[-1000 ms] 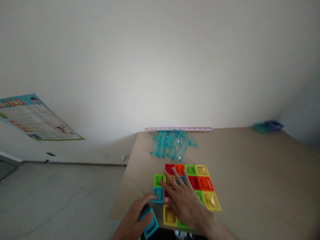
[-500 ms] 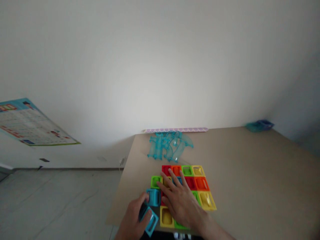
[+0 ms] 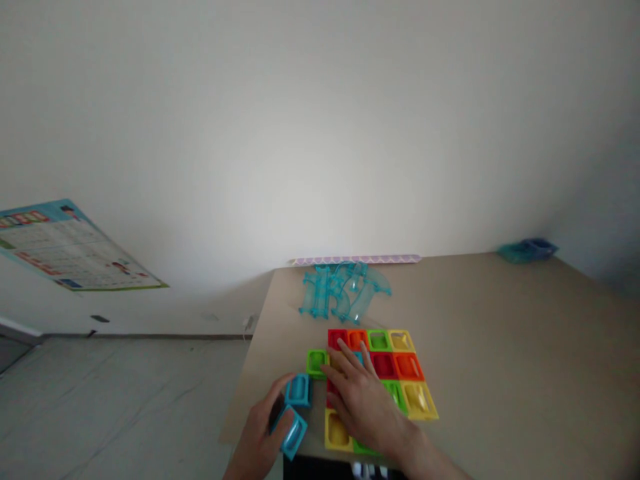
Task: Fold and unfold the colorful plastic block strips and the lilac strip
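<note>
A flat block of coloured square tiles (image 3: 400, 365) in red, orange, green and yellow lies near the table's front edge. My right hand (image 3: 363, 403) rests flat on it, fingers spread and open. My left hand (image 3: 260, 437) grips a blue tile (image 3: 291, 431) at the table's front left edge. Its forefinger touches a second blue tile (image 3: 299, 390), which stands slightly apart from the block's left side. A green tile (image 3: 317, 362) sticks out at the block's left.
A heap of clear turquoise curved track pieces (image 3: 344, 295) lies behind the block. A patterned strip (image 3: 356, 260) runs along the wall. A blue and teal object (image 3: 527, 250) sits at the far right of the tan table (image 3: 500, 347). A poster (image 3: 70, 247) hangs at left.
The second blue tile has come away leftward from the block under my left forefinger. My left hand keeps its blue tile. The right hand stays pressed on the block.
</note>
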`<state>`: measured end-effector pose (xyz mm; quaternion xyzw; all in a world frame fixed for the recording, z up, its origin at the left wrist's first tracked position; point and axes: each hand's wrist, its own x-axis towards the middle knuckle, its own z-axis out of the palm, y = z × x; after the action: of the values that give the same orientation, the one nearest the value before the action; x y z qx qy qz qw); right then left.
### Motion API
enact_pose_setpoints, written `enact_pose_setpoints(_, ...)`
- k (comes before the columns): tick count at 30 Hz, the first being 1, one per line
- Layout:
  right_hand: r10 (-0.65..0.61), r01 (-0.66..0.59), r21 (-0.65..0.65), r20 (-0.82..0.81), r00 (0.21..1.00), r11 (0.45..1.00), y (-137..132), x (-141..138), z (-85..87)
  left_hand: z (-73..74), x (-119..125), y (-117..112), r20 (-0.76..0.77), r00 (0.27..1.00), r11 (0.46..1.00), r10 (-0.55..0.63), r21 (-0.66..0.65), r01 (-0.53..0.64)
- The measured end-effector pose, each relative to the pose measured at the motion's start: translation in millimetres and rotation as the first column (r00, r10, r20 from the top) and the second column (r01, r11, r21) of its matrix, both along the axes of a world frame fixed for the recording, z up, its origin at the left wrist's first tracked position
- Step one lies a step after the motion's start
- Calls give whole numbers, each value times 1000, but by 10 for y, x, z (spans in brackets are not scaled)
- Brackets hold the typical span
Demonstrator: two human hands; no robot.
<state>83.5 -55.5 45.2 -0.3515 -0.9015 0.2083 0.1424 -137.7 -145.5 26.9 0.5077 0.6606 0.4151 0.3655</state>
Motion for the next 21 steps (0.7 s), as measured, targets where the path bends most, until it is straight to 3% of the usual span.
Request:
enact_pose_setpoints(9,44,-46,-35,-46,998,998,-83,-183,-13,-154,-15,167,149,973,980,175,-117,-158)
enact_pose_setpoints(16,59,-61,-35,-50,997,998,-92,-149,-42,-83,45,132,176,978,975,107,-210,-69)
enact_pose_setpoints(21,68,-71,-48,-70,995,996,-94,-144,8,-21,121,20,94,984,974,150,-187,-131)
